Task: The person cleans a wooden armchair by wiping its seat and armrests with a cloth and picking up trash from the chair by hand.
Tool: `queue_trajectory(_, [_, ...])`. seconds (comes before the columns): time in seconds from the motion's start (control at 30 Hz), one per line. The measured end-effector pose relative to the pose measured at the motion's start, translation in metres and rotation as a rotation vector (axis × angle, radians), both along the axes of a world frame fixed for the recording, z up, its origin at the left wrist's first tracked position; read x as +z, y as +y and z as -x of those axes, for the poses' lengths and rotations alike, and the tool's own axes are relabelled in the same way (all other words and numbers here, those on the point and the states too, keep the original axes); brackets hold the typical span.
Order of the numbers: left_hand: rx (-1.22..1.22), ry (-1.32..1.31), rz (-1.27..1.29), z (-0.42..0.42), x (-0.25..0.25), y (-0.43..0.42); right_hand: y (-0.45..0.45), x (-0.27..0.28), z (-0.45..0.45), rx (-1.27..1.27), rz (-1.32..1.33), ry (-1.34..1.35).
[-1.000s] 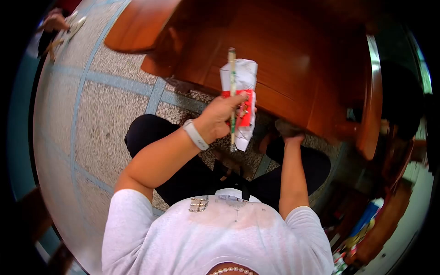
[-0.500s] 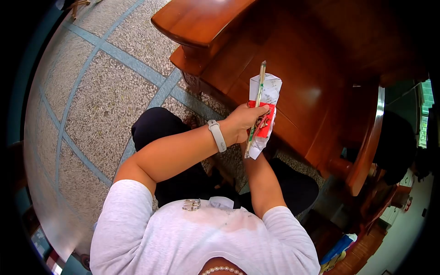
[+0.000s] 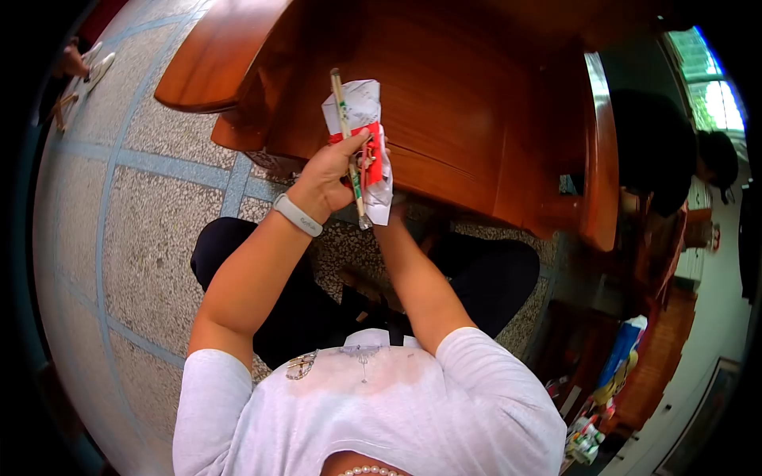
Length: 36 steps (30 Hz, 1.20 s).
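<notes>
My left hand (image 3: 327,173), with a pale band on its wrist, is closed around a bundle, its thumb pressed on top. In the bundle are a thin pair of wrapped chopsticks (image 3: 341,111), a red packet (image 3: 374,168) with a printed picture, and crumpled white paper (image 3: 364,97) with faint print. The chopsticks lie lengthwise over the paper, sticking out at both ends. My right hand (image 3: 390,213) is beneath the lower end of the paper; its fingers are hidden, so its grip does not show. The bundle is above the front of a wooden chair seat (image 3: 452,143).
The chair's broad armrests (image 3: 208,67) flank the seat. Speckled floor (image 3: 159,238) with blue-grey strips lies to the left. Another person's foot in a pale shoe (image 3: 98,70) shows at the upper left. A blue bag (image 3: 627,345) and mixed items are at the lower right.
The view has turned, so the chair and my hands now appear further left. The bundle stays in my left hand. A person's foot has come into view at the upper left.
</notes>
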<state>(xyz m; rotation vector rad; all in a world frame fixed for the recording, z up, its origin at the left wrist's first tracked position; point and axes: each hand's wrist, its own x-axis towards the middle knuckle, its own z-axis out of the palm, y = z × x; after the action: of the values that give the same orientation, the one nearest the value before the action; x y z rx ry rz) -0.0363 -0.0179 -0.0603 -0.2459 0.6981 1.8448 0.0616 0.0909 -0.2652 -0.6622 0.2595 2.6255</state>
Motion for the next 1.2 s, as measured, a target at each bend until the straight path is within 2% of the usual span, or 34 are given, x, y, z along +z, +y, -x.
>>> queue_trajectory(0.07, [0.008, 0.032, 0.057, -0.002, 0.009, -0.001, 0.023, 0.015, -0.033, -0.089, -0.065, -0.072])
queue_trajectory(0.13, [0.007, 0.037, 0.054, -0.004, 0.014, -0.002, 0.038, 0.057, -0.068, -0.176, -0.205, -0.225])
queue_trajectory(0.17, [0.015, 0.039, 0.049, -0.005, 0.017, -0.003, 0.064, 0.025, -0.093, -0.205, -0.166, -0.277])
queue_trajectory(0.2, [0.025, 0.026, 0.061, -0.005, 0.018, -0.002, 0.064, 0.065, -0.104, -0.277, -0.196, -0.402])
queue_trajectory(0.3, [-0.02, 0.07, 0.028, -0.004, 0.016, -0.005, 0.08, 0.099, -0.134, -0.497, 0.046, -0.65])
queue_trajectory(0.37, [-0.045, 0.071, 0.036, -0.003, 0.012, -0.002, 0.085, 0.096, -0.157, -0.378, -0.063, -0.258])
queue_trajectory(0.4, [-0.063, 0.086, 0.002, -0.002, 0.005, -0.003, 0.077, 0.101, -0.161, -0.324, -0.142, -0.261])
queue_trajectory(0.47, [-0.079, 0.097, 0.013, -0.002, 0.001, -0.002, 0.047, 0.142, -0.143, -0.177, -0.871, 0.111])
queue_trajectory(0.5, [-0.07, 0.09, 0.054, -0.005, 0.004, -0.002, 0.036, 0.151, -0.144, -0.147, -0.722, 0.057])
queue_trajectory(0.6, [-0.032, 0.088, 0.091, -0.011, -0.009, 0.0, 0.022, 0.178, -0.135, -0.006, -0.912, 0.35])
queue_trajectory(0.67, [-0.063, 0.053, 0.091, -0.012, -0.024, -0.001, 0.022, 0.19, -0.134, 0.047, -0.793, 0.349])
queue_trajectory(0.77, [-0.079, 0.081, 0.105, -0.009, -0.031, 0.0, 0.03, 0.202, -0.138, 0.002, -0.432, 0.134])
queue_trajectory(0.8, [-0.017, 0.065, 0.128, -0.013, -0.024, -0.001, 0.033, 0.209, -0.138, -0.015, -0.318, 0.092])
queue_trajectory(0.83, [-0.035, 0.073, 0.111, -0.013, -0.03, -0.002, 0.038, 0.213, -0.139, 0.001, -0.331, 0.118])
queue_trajectory(0.87, [-0.05, 0.075, 0.103, -0.012, -0.03, -0.003, 0.042, 0.218, -0.139, 0.085, -0.113, 0.145])
queue_trajectory(0.9, [-0.065, 0.076, 0.093, -0.011, -0.029, -0.004, 0.033, 0.239, -0.137, 0.131, -0.061, 0.215])
queue_trajectory(0.97, [-0.076, 0.101, 0.09, -0.013, -0.026, -0.007, 0.038, 0.223, -0.141, 0.098, -0.44, 0.051])
queue_trajectory(1.07, [-0.059, 0.087, 0.128, -0.013, -0.023, -0.009, 0.042, 0.207, -0.148, 0.031, -0.557, -0.064])
queue_trajectory(1.2, [-0.063, 0.081, 0.146, -0.013, -0.023, -0.017, 0.045, 0.215, -0.152, 0.033, -0.614, -0.074])
